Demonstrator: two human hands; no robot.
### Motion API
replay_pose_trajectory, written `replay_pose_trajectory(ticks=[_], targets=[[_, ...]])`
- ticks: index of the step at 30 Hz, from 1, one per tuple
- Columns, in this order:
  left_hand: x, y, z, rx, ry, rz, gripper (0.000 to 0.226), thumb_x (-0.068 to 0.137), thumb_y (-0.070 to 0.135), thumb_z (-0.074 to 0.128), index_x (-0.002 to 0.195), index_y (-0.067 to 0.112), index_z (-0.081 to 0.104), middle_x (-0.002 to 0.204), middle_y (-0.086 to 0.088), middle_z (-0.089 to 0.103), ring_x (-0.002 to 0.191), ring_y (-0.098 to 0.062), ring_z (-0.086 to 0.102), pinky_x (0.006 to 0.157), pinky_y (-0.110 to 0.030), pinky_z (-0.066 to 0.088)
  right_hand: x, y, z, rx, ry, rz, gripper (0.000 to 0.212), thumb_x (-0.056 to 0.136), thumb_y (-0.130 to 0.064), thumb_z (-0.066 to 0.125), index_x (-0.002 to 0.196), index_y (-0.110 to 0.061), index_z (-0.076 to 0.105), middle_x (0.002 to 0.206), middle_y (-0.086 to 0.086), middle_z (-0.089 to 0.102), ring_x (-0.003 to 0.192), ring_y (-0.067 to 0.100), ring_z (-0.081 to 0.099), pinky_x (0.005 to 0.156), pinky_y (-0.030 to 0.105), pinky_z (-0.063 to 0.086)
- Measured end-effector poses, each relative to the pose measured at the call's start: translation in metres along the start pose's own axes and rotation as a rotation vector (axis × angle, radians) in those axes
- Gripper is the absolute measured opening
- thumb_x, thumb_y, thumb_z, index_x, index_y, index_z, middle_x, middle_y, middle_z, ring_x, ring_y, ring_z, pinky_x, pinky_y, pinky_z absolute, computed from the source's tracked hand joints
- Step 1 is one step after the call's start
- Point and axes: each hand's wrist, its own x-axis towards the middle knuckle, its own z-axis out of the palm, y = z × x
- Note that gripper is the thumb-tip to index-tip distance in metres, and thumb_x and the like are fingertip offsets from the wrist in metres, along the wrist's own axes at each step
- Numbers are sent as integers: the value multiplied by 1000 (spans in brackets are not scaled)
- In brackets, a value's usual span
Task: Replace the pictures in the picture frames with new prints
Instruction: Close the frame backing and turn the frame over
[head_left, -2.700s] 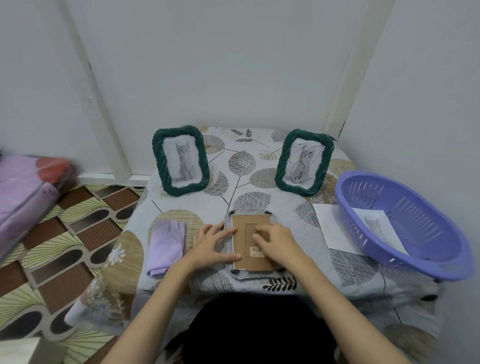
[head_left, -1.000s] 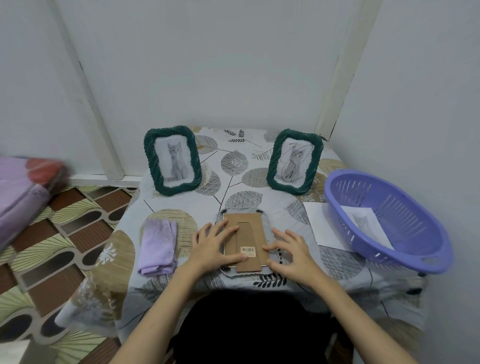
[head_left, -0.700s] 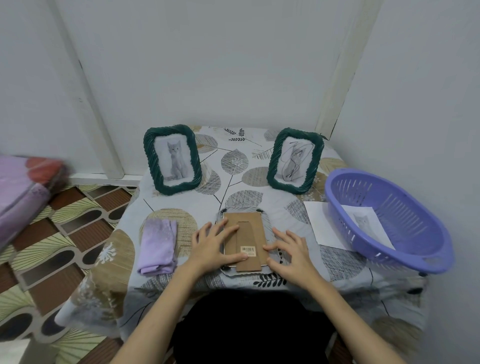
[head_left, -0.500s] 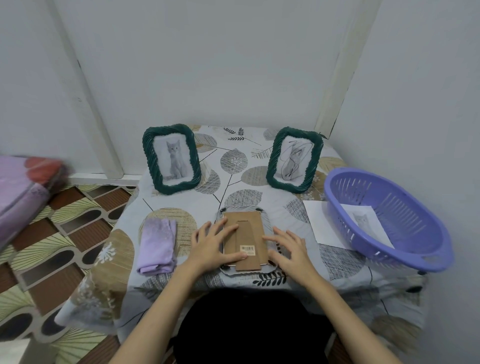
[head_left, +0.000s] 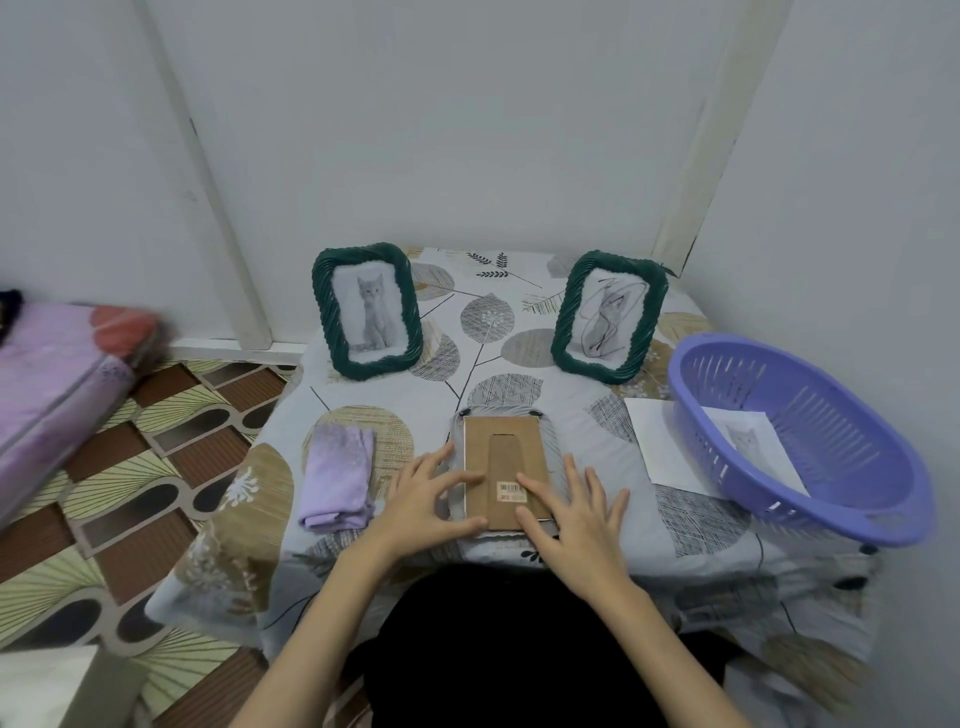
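A picture frame (head_left: 506, 457) lies face down near the front of the table, its brown cardboard back and stand up. My left hand (head_left: 423, 499) rests at its left edge, fingers spread and thumb on the board. My right hand (head_left: 571, 512) lies flat on its lower right, fingers touching the barcode label. Two green frames stand at the back: the left frame (head_left: 366, 310) shows a grey kitten, the right frame (head_left: 608, 317) a scribbled-over picture. A cat print (head_left: 748, 441) lies in the purple basket (head_left: 852, 512). A blank white sheet (head_left: 657, 441) lies beside it.
A folded lilac cloth (head_left: 337, 475) lies left of the face-down frame. The small table with a leaf-patterned cover (head_left: 488, 322) stands in a corner, walls behind and at the right. A pink mattress (head_left: 47, 374) sits on the patterned floor at the left.
My right hand has slid left from beside the frame onto its cardboard back. My left hand has stayed at the left edge. The view shifted slightly.
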Motion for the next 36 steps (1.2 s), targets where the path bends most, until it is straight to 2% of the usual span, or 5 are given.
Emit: replay_pose_trajectory(ticks=[3, 8, 21, 27, 36], targets=[[-5, -6, 5, -14, 40, 32, 89, 43, 96, 35, 120, 52, 46, 154, 4, 18, 140, -22, 17, 114, -48, 18, -3, -4, 1, -18, 7, 4, 67, 71, -73, 6, 133, -57, 27, 157, 2, -1, 144, 24, -1, 111, 55, -9], [-6, -5, 8, -45, 71, 4, 74, 53, 76, 42, 121, 48, 51, 151, -3, 27, 139, -22, 19, 114, -41, 18, -5, -5, -1, -11, -21, 10, 68, 71, -73, 3, 134, -58, 24, 157, 1, -6, 144, 23, -3, 112, 53, -7], [-2, -2, 3, -230, 79, -68, 70, 54, 72, 37, 114, 43, 57, 143, -1, 39, 134, -18, 26, 112, -33, 17, -6, -5, -1, 22, -20, 5, 66, 72, -73, 5, 133, -58, 25, 157, 0, -5, 144, 21, -4, 112, 52, -8], [-4, -3, 6, -195, 102, -42, 61, 50, 71, 46, 107, 51, 53, 141, -1, 41, 132, -18, 29, 111, -37, 21, -5, -4, 0, 5, -19, 7, 66, 72, -73, 4, 133, -59, 24, 157, -1, -6, 144, 21, -4, 113, 51, -8], [-1, -6, 9, -159, 142, -23, 68, 54, 74, 43, 113, 44, 58, 140, -1, 42, 132, -19, 31, 110, -39, 24, -5, -5, 0, -2, -23, 15, 67, 70, -74, 3, 133, -60, 24, 157, -1, -5, 144, 21, -3, 113, 51, -7]])
